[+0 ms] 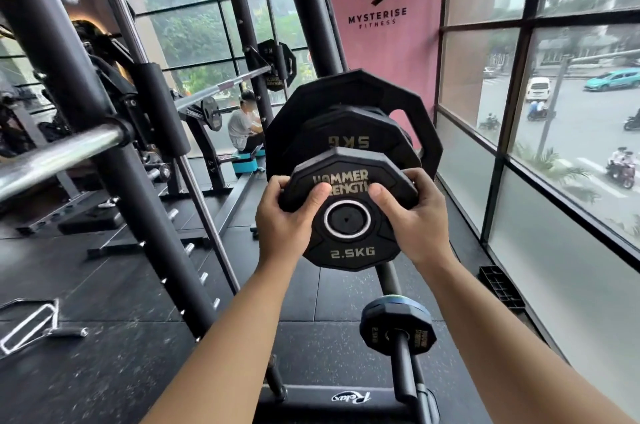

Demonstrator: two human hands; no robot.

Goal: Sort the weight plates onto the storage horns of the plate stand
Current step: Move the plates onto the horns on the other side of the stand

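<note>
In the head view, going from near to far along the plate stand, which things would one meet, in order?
Stand base → small plates on the lower horn → held 2.5 kg plate → 5 kg plate → largest plate → pink banner.

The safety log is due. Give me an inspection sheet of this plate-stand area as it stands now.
Surface: black rubber floor, speckled beside the stand base.
Job's things: 2.5KG plate upright before a 5KG plate and a larger plate; small plates on the lower horn.
Clutter: metal handle on the floor, left; black crate by the windows.
Hands: left hand and right hand both grip the 2.5KG plate's edge.
Cables: nothing seen.
Surroundings: rack upright, barbell, red banner, seated person beyond.
</note>
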